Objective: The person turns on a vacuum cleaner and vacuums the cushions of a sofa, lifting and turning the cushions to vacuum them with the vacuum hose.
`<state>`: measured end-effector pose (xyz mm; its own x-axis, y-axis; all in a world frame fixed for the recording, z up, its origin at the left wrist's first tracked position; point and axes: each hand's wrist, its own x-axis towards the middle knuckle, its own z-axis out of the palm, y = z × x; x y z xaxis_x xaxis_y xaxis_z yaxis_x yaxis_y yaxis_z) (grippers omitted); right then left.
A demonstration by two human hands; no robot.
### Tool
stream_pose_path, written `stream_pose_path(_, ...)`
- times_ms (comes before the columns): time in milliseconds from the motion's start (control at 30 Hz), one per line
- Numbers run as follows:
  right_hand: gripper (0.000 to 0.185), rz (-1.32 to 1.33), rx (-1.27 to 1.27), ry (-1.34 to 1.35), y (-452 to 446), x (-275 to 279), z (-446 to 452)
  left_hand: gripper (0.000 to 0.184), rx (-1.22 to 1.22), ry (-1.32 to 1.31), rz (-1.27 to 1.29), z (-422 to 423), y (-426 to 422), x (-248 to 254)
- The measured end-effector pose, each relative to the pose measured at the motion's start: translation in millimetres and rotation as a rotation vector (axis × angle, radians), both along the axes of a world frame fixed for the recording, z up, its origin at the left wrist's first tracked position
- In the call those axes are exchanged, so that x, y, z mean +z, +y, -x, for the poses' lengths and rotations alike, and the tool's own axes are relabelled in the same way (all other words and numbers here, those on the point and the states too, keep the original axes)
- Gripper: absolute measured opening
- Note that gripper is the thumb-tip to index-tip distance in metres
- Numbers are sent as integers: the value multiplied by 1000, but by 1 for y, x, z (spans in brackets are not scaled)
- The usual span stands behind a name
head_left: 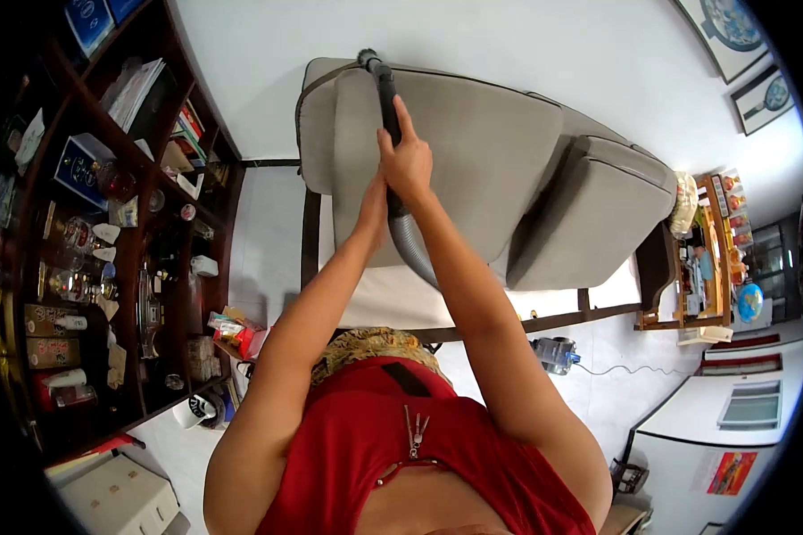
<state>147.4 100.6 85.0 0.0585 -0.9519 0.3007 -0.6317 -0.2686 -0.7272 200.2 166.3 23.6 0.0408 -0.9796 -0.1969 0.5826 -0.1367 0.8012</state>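
Note:
Both my hands hold a black vacuum cleaner tube (387, 96) with a grey ribbed hose (410, 245) below it. My right hand (407, 160) is wrapped round the tube, its index finger stretched along it. Lower down, my left hand (375, 209) grips the tube from the left side. A round brush head (368, 58) at the tube's end touches the top edge of a grey sofa cushion (473, 152). A second grey cushion (593, 214) leans tilted to the right, on the sofa's pale seat base (375, 303).
A dark wooden shelf (138, 267) with bottles and boxes fills the left side. Below the sofa's right part stands a blue water bottle (558, 355) with a cord. At the right are a wooden rack (718, 259) and a blue globe (749, 303).

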Motion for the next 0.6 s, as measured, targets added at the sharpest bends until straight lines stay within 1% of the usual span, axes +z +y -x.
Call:
stream_pose_path(100,63,-64,-9,79,-11,-11,-3,71,-88,-54,32,-11,-9,-8)
stream_pose_path(200,65,-117,20,66,12,-24,7,70,-146,13,-79,-3,13,-14)
stream_pose_path(233,64,-92,38,7,20,-35,13,68,-198,-33,-177,-1,21,-12)
stream_pose_path(333,65,-82,50,14,51,-59,27,53,-143,-38,-123,16,48,-64)
stream_pose_path(433,67,-106,80,66,74,-78,38,55,-115,-10,-154,31,74,-84)
stream_pose_path(533,67,-202,96,63,94,-100,52,58,-137,-20,-230,40,100,-91)
stream_pose_path(567,67,-208,89,68,102,-106,54,61,-187,-26,-259,40,106,-97)
stream_pose_path(600,67,-243,89,74,107,-107,55,62,-192,-24,-247,41,112,-97)
